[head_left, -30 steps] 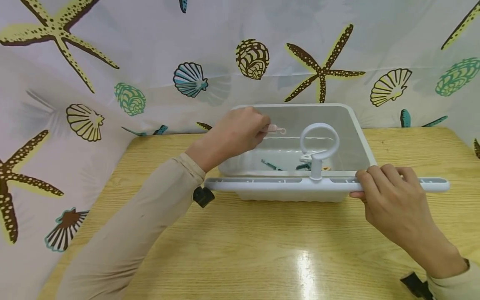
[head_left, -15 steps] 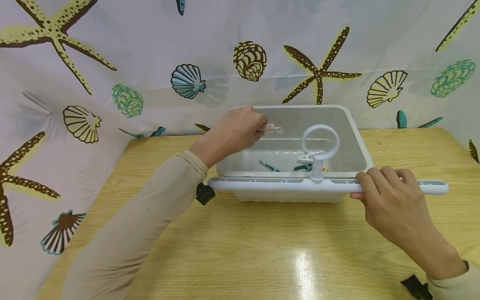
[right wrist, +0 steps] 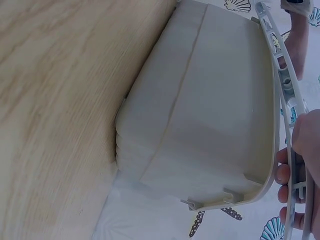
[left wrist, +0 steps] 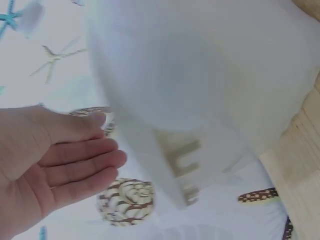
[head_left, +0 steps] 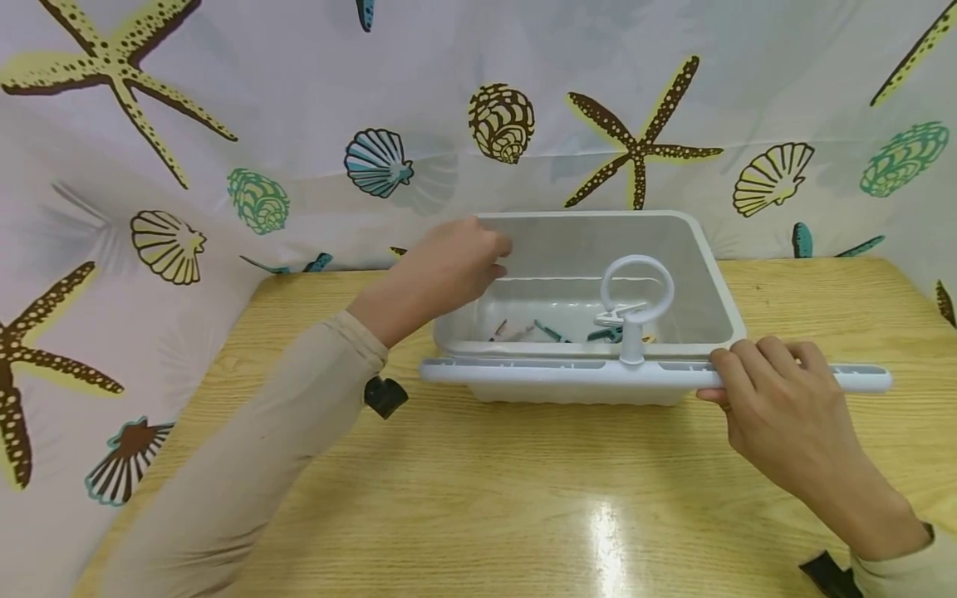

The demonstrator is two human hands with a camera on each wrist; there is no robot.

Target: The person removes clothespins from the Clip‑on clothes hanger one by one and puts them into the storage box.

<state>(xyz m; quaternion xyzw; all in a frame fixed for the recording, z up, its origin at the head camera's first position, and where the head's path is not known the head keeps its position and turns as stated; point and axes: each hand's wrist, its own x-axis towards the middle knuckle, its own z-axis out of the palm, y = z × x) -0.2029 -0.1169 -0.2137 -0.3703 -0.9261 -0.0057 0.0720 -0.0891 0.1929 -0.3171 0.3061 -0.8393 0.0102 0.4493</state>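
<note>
My left hand [head_left: 449, 262] hovers over the left side of a white plastic bin [head_left: 583, 241]. Nothing is held in it; the left wrist view shows its fingers [left wrist: 85, 165] stretched out and relaxed, beside the bin rim. At the bin's front rim, my right hand [head_left: 785, 407] grips the right part of a long white hanger bar [head_left: 516, 371] with a ring hook [head_left: 635, 260] standing up from its middle. Inside the bin lie small clips: a pale pink one [head_left: 517, 335], teal ones [head_left: 604, 335] and a white one [head_left: 613, 319]. The bar hides part of the bin's front.
The bin stands on a wood-grain table [head_left: 478, 482], close to a back curtain [head_left: 441, 75] printed with shells and starfish. A small orange piece [head_left: 650, 338] lies in the bin behind the hook stem. A black wrist mount [head_left: 385, 397] hangs under the left sleeve.
My left hand has let go of the pale pink clip, which now lies on the bin floor. The hand has moved slightly left. My right hand keeps its grip on the bar.
</note>
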